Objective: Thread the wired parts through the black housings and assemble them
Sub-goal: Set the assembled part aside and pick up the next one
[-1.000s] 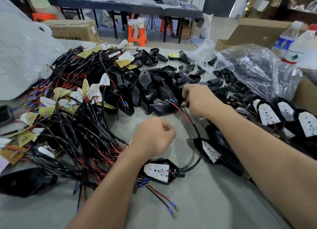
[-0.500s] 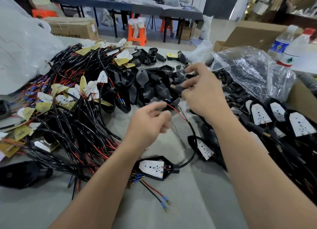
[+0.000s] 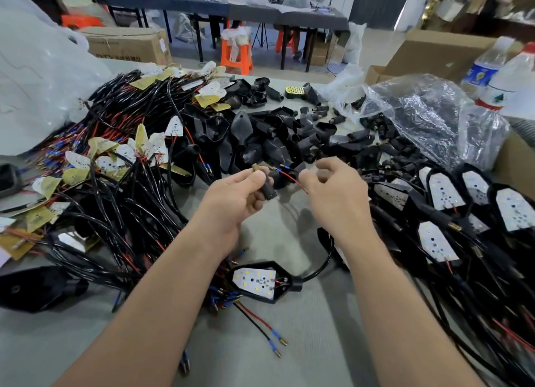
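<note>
Ok so the left hand (image 3: 231,204) has its fingers curled round one small black housing (image 3: 265,187), a stubby tube with a brassy end poking up. Just to its right, the right hand (image 3: 333,195) is pinching one red wire (image 3: 292,180) with a blue tip, and that tip sits right by the tube's top end. Below both hands, between the forearms, one finished housing (image 3: 260,281) lies on the grey desk (image 3: 318,323) with its white LED board facing up, and its black cable (image 3: 321,268) curves up toward the right wrist. Two loose leads (image 3: 276,334), one red and one black, trail out nearer me. Just past the hands is a pile of empty black housings (image 3: 260,137), too many to count. Left of the left hand there's a big tangle of wired boards (image 3: 115,166). Right of the right hand I count at least five assembled units (image 3: 443,189), with a clear plastic bag (image 3: 428,111) and two bottles (image 3: 486,65) farther out.
</note>
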Available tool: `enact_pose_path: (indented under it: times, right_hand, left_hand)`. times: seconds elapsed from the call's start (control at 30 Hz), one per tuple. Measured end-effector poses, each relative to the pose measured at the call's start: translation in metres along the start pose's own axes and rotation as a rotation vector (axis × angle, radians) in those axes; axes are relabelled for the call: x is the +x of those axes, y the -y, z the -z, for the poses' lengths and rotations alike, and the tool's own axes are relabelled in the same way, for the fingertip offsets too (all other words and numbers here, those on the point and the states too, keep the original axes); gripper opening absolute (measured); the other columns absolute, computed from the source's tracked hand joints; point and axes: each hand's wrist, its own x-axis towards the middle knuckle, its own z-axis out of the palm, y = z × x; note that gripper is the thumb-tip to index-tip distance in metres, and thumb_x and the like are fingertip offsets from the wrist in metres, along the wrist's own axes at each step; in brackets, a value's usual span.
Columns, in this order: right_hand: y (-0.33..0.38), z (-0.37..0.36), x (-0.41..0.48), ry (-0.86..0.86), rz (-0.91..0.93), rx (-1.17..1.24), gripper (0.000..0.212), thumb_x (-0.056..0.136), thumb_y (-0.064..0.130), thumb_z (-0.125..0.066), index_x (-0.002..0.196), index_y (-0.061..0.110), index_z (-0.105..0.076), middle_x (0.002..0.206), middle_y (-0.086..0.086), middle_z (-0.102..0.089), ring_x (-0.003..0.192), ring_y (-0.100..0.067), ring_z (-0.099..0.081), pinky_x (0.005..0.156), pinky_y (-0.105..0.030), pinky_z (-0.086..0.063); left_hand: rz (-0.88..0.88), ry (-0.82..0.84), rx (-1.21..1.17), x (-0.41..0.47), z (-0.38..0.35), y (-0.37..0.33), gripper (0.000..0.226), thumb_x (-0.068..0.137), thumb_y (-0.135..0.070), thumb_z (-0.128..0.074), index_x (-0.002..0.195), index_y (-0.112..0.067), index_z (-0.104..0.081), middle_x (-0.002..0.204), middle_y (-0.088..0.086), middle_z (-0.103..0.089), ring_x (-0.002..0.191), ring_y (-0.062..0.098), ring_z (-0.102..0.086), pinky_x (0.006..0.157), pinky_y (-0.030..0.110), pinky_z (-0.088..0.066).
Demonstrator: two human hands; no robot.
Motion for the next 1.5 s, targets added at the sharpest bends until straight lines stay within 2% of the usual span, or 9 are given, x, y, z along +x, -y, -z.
enact_pose_path:
  times: [0.07, 0.13, 0.2, 0.27, 0.47, 0.6, 0.73, 1.1, 1.5]
  right_hand:
    - [0.000, -0.004, 0.002, 0.044, -0.095, 0.047, 0.043, 0.085, 0.042, -0.066, 0.120, 0.018, -0.067, 0.107, -0.004, -0.074, 0.099, -0.024, -0.069, 0.091, -0.045, -0.056]
    - [0.000, -0.004, 0.006, 0.106, -0.166, 0.203, 0.024, 0.086, 0.030, -0.066, 0.098, 0.011, -0.072, 0.090, -0.011, -0.076, 0.071, -0.025, -0.069, 0.067, -0.039, -0.059]
    - [-0.002, -0.001, 0.008, 0.193, -0.240, 0.413, 0.015, 0.092, 0.014, -0.064, 0.081, 0.005, -0.068, 0.071, -0.011, -0.071, 0.046, -0.017, -0.053, 0.042, -0.023, -0.040]
    - [-0.003, 0.005, 0.007, 0.264, -0.280, 0.604, 0.016, 0.096, 0.007, -0.061, 0.081, 0.003, -0.066, 0.062, -0.007, -0.062, 0.039, -0.011, -0.041, 0.037, -0.018, -0.025]
    - [-0.009, 0.018, -0.005, 0.337, -0.233, 0.664, 0.010, 0.093, 0.010, -0.065, 0.085, 0.004, -0.066, 0.054, -0.002, -0.050, 0.042, -0.011, -0.025, 0.040, -0.019, -0.016]
    - [-0.007, 0.019, -0.009, 0.327, -0.202, 0.670, 0.019, 0.091, 0.009, -0.068, 0.073, 0.010, -0.063, 0.054, -0.001, -0.048, 0.047, -0.011, -0.024, 0.048, -0.024, -0.013]
    - [-0.004, 0.018, -0.012, 0.311, -0.199, 0.705, 0.023, 0.091, 0.008, -0.068, 0.070, 0.012, -0.061, 0.055, -0.003, -0.048, 0.048, -0.011, -0.025, 0.050, -0.026, -0.014]
    - [-0.002, 0.017, -0.014, 0.268, -0.180, 0.728, 0.028, 0.092, 0.004, -0.067, 0.066, 0.012, -0.059, 0.054, -0.005, -0.050, 0.044, -0.010, -0.029, 0.041, -0.017, -0.022]
    - [0.001, 0.018, -0.017, 0.311, -0.117, 0.790, 0.019, 0.096, 0.007, -0.063, 0.077, 0.006, -0.061, 0.059, -0.007, -0.056, 0.043, -0.013, -0.034, 0.049, -0.025, -0.023]
  left_hand:
    - [-0.005, 0.027, -0.011, 0.002, 0.003, 0.000, 0.022, 0.104, -0.009, -0.055, 0.094, -0.013, -0.074, 0.081, 0.002, -0.075, 0.063, 0.007, -0.059, 0.061, 0.015, -0.052]
    - [-0.007, 0.048, -0.003, 0.004, 0.004, 0.001, 0.022, 0.106, -0.011, -0.053, 0.096, -0.014, -0.072, 0.085, 0.003, -0.076, 0.065, 0.008, -0.063, 0.064, 0.018, -0.055]
    - [-0.002, 0.065, 0.010, 0.004, 0.004, 0.003, 0.022, 0.107, -0.014, -0.051, 0.099, -0.015, -0.071, 0.087, 0.002, -0.077, 0.067, 0.008, -0.066, 0.065, 0.019, -0.056]
    - [0.007, 0.065, 0.002, 0.004, 0.003, 0.003, 0.021, 0.108, -0.016, -0.049, 0.100, -0.014, -0.069, 0.087, 0.002, -0.078, 0.066, 0.008, -0.068, 0.062, 0.020, -0.056]
    - [0.059, 0.041, -0.232, -0.001, 0.000, -0.005, 0.038, 0.105, -0.019, -0.055, 0.077, -0.012, -0.080, 0.081, 0.004, -0.077, 0.069, 0.010, -0.073, 0.061, 0.019, -0.058]
    - [0.041, -0.025, -0.353, -0.001, 0.003, -0.011, 0.023, 0.105, -0.019, -0.055, 0.091, -0.009, -0.070, 0.077, 0.002, -0.077, 0.067, 0.010, -0.073, 0.061, 0.019, -0.058]
    - [0.037, -0.067, -0.379, 0.000, 0.005, -0.013, 0.022, 0.105, -0.019, -0.056, 0.091, -0.008, -0.070, 0.075, 0.005, -0.077, 0.065, 0.011, -0.074, 0.060, 0.019, -0.058]
    - [-0.062, -0.058, -0.268, -0.002, 0.005, -0.013, 0.017, 0.106, -0.018, -0.053, 0.100, -0.011, -0.067, 0.065, -0.003, -0.071, 0.069, 0.010, -0.073, 0.063, 0.019, -0.058]
    - [-0.194, -0.184, -0.051, -0.001, 0.008, -0.013, 0.013, 0.100, -0.015, -0.064, 0.092, -0.020, -0.073, 0.082, 0.001, -0.078, 0.066, 0.008, -0.070, 0.065, 0.018, -0.056]
